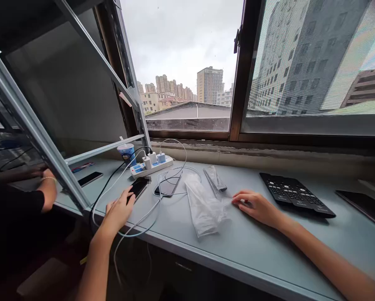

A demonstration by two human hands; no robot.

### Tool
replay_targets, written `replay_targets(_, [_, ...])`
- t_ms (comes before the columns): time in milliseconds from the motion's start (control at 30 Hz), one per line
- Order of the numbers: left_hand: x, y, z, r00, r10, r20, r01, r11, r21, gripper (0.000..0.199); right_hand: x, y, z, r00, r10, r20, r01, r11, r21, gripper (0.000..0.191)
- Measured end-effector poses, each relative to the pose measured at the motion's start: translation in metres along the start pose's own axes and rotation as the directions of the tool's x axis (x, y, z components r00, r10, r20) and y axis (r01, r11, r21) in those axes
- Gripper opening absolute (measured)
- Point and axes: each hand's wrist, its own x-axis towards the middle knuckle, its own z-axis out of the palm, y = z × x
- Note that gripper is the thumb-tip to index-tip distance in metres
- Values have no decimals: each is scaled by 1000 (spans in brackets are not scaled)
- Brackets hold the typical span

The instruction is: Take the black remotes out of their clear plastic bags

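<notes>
The left hand (118,211) lies loosely open, fingertips touching a black phone (137,187) on the desk (269,246); no writing is legible on it. Just beyond stands a white power strip (151,166). The right hand (258,205) rests flat and empty, fingertips at a clear plastic bag (204,205).

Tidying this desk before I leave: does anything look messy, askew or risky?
Mostly the white cables: they run from the power strip and loop over the desk edge by the left hand. A crumpled plastic bag lies loose beside the right hand. Nothing looks spilled or broken.
</notes>
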Motion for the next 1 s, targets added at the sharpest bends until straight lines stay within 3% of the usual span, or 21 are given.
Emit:
replay_targets(133, [-2,-11,-2,988,-31,-151,27,999,-24,49,0,1,0,1000,6,2,-6,1000,15,23])
replay_targets(200, [-5,-15,0,982,-63,-176,63,998,-5,49,1,2,1,1000,7,4,-7,1000,21,23])
replay_targets(500, [-19,-25,11,989,-86,-121,85,996,-9,47,1,7,2,1000,11,6,-11,1000,27,23])
replay_targets(1000, [-11,-28,19,988,-127,-89,135,986,96,47,0,2,2,1000,24,3,-24,1000,19,24])
